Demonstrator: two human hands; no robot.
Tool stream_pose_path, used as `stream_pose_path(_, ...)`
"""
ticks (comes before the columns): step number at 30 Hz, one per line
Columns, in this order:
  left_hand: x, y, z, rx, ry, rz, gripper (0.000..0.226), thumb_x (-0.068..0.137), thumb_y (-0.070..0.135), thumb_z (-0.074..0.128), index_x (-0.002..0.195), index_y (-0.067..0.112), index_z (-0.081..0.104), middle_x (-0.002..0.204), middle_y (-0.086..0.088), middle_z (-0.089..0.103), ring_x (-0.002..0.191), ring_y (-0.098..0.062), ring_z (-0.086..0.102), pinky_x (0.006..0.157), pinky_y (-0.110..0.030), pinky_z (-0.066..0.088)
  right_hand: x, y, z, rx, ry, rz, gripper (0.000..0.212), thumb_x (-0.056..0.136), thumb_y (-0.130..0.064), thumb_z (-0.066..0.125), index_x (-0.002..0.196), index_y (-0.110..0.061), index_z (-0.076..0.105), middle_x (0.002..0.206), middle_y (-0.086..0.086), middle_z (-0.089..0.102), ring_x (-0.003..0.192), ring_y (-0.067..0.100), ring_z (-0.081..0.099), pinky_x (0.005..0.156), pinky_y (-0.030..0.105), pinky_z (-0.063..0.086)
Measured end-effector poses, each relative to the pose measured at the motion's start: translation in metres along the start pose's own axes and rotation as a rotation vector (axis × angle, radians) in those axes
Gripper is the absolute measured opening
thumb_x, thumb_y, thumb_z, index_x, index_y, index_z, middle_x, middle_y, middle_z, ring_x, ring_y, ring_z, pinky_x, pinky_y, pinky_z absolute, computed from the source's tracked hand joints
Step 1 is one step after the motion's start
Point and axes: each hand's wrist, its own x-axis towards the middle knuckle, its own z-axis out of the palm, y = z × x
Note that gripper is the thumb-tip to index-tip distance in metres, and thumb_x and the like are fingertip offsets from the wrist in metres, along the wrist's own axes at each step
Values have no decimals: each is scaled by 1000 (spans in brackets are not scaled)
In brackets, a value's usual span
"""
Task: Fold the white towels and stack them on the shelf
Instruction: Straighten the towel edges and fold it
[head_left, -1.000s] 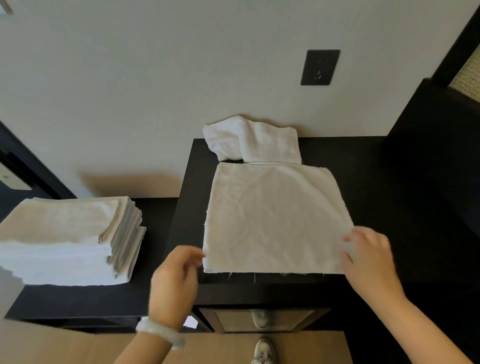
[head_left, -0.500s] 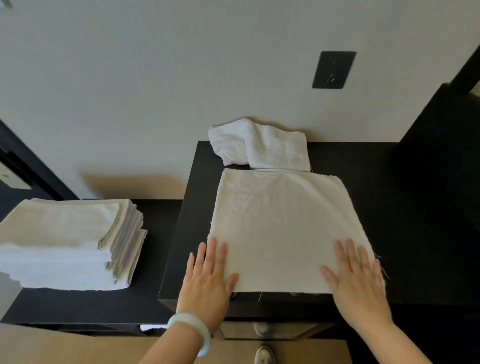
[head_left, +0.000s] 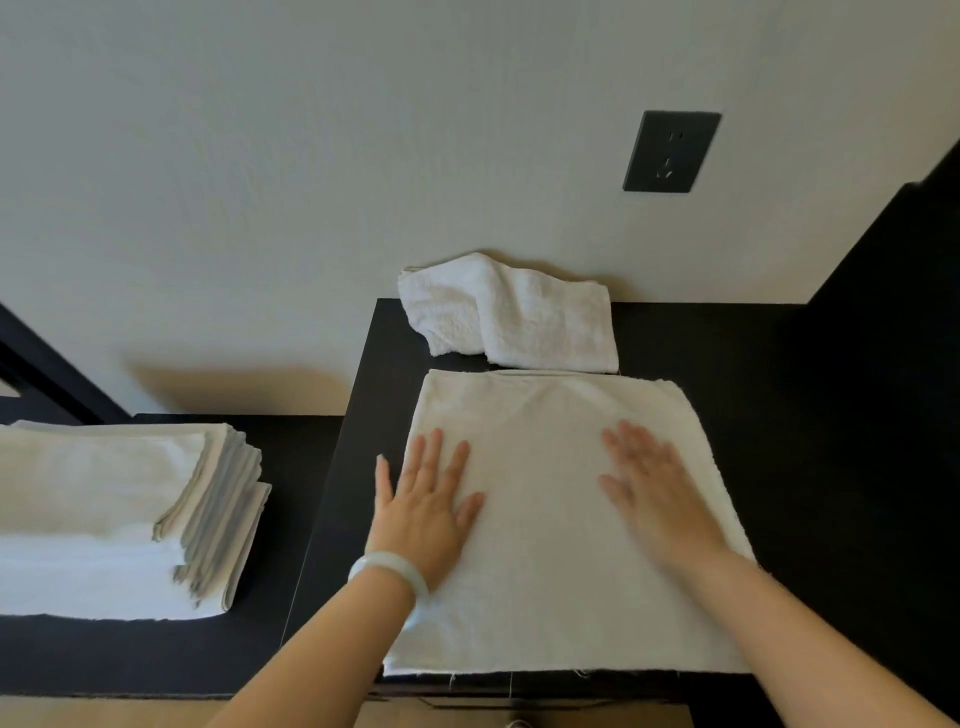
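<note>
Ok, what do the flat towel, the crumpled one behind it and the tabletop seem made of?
Flat towel: thin woven cloth, probably cotton; loose threads fray its near edge. Crumpled towel: terry, by its nubby pile. Tabletop: perhaps painted wood or laminate; even matte black.

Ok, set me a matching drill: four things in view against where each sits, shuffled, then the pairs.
1. flat white cloth towel
2. crumpled white terry towel
3. stack of folded white towels
4. black wall socket plate

A. on the pale wall
B. on the lower black shelf, left
C. back of the black tabletop, by the wall
D. spread under left hand and right hand

Pairs: 1-D, 2-C, 3-B, 4-A
</note>
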Motion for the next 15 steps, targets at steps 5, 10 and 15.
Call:
stream_pose_path(5,-2,-1,-6,18,42,-93,75,84,63,-24,147,25,-28,157,0,-29,144,-24,-28,116,-47,-21,-3,61,-23,-107,105,379,78,88,-65,-10,152,-21,-6,166,1,-1,151,14,-9,123,41,-8)
stream_pose_path(10,52,58,-20,-14,83,216,64,95,49,-6,153,23,-17,160,1,-26,144,-21,-31,117,-43,-22,37,-25,-14,-1,49,-202,61,106,-47,21,150,-26,-15,154,-16,-27,143,-1,-30,111,22,-29)
stream_pose_path(15,96,32,-11,20,14,87,60,100,54,5,151,34,-20,160,6,-26,147,-16,-25,119,-49,-14,76,3,-23,24,-6,-112,61,107,-46,23,158,-25,-2,163,-12,-13,147,1,-18,116,23,-20)
